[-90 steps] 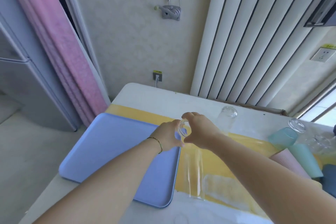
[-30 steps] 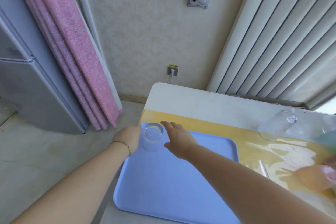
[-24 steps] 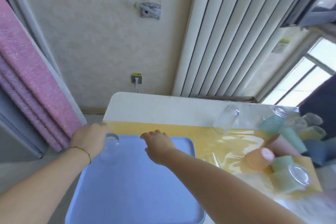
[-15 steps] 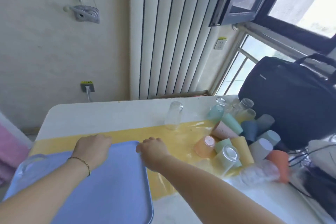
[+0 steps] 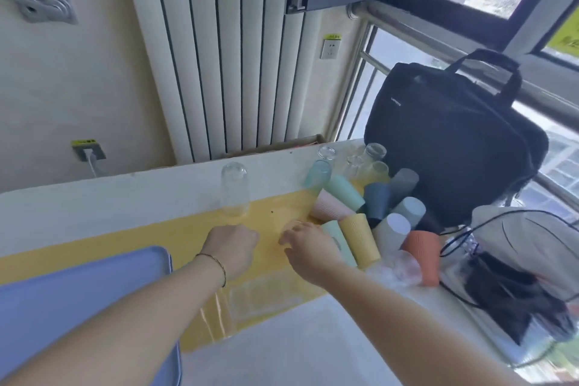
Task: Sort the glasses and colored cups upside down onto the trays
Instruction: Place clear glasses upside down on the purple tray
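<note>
**Ann:** What is the biggest thing?

**Ben:** The white bench (image 5: 282, 348), with a yellow mat (image 5: 175, 235) on it. Next is the black bag (image 5: 448, 147) on the right. Then the blue tray (image 5: 78, 307) on the left.

**Ann:** Where are the cups?

**Ben:** The cups (image 5: 358, 235) lie in a heap beside the bag. One glass (image 5: 234, 193) stands bottom-up on the mat, well apart from the tray.

**Ann:** How should you pick them up?

**Ben:** I think the cups are light and tough. The glass looks smooth and slippery, and it could break. Hold it round its side.

**Ann:** And the hands?

**Ben:** The left hand (image 5: 233, 247) is near the glass. The right hand (image 5: 308, 247) is just beside the heap. Both curl down, so I cannot tell if they hold anything.

**Ann:** Any words?

**Ben:** A tiny white word on the bag, too small to read.
</note>
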